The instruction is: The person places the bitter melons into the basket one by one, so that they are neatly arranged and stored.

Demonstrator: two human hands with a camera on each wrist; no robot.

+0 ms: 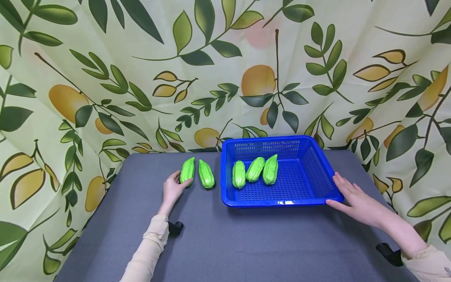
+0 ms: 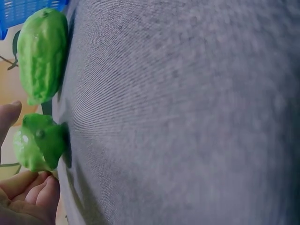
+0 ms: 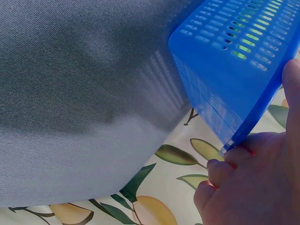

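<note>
In the head view my left hand is around the lower end of a bright green bitter melon on the table. The left wrist view shows its fingertips at the side of this melon, while the thumb stands slightly off it. A second bitter melon lies just to the right. Three more bitter melons rest in the left half of a blue plastic basket. My right hand touches the basket's front right corner, fingers extended along its outer side and thumb by the rim.
A grey cloth covers the table. Behind it and at both sides hangs a curtain printed with leaves and fruit. The basket stands near the table's back edge. Black straps show at both wrists.
</note>
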